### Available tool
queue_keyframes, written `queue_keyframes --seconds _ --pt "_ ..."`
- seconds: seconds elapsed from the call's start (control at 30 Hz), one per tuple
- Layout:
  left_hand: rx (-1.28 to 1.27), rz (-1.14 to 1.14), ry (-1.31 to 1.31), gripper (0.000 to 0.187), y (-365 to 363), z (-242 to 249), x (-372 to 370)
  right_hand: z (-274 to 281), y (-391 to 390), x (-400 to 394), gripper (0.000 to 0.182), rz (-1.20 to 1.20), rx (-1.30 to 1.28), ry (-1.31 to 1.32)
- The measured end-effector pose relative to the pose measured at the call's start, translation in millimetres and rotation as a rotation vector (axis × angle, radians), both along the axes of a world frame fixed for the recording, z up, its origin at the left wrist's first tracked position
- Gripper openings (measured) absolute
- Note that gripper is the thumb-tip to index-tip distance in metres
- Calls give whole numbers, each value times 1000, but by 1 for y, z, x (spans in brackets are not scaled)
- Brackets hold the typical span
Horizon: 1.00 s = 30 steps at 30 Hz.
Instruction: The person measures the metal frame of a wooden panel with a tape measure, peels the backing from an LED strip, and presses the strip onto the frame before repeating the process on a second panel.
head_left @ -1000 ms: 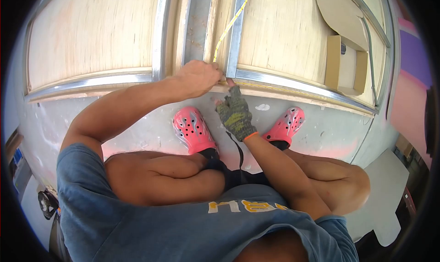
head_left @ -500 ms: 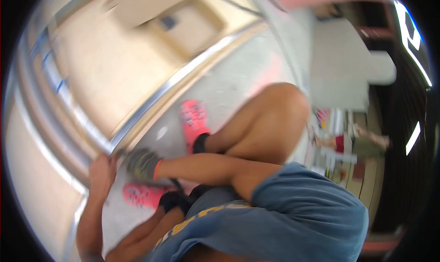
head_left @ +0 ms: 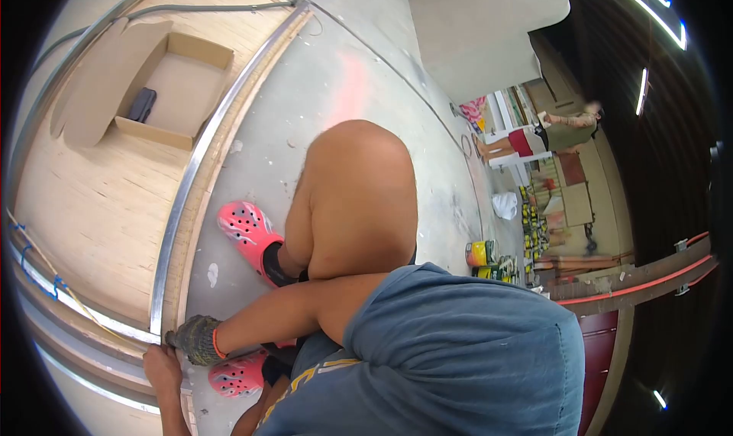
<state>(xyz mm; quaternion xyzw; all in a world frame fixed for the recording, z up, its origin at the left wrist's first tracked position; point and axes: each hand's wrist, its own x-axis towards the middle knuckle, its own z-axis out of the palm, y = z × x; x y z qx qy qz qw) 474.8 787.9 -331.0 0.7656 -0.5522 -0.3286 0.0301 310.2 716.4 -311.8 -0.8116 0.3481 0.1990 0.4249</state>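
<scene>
Head view: which entries stand at your hands?

Left hand point(head_left: 163, 369): bare, lower left of the frame, beside the lower end of a metal strip point(head_left: 172, 234). Your fingers are curled inward; what they grip, if anything, cannot be told.

And the other?

Right hand point(head_left: 198, 340): in a grey-green knit glove with an orange cuff, just right of your left hand. Your fingertips sit near the strip's lower end; whether they are together or apart cannot be told at this size.

Any cord?

One, thin and yellowish. The cord point(head_left: 75, 297) slants from the left edge of the frame down to your left hand, with blue ties point(head_left: 55, 287) beside it. Contact with your fingers cannot be made out.

Remaining stock, upper left?

One wooden panel point(head_left: 114, 230), pale, edged by the strip. On it, one open cardboard box point(head_left: 156, 133), containing one dark object point(head_left: 142, 104).

Below and right?

Two pink clogs on your feet, one point(head_left: 248, 228) left of your raised knee, one point(head_left: 237, 376) below your gloved hand; grey floor point(head_left: 343, 69), paint-marked. Farther off, right of centre: one person point(head_left: 571, 130), one white bag point(head_left: 505, 205), several cans point(head_left: 496, 260).
</scene>
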Motion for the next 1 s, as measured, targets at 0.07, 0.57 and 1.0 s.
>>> queue_keyframes --seconds 0.07,0.57,1.0 --pt "-11 -3 -16 23 1 1 1 -3 2 0 53 -18 1 -7" --pt "6 -94 100 17 1 4 7 -12 7 -1 53 -15 -33 -18" --pt "107 -163 94 26 2 -17 17 -4 -5 3 52 76 -12 33"
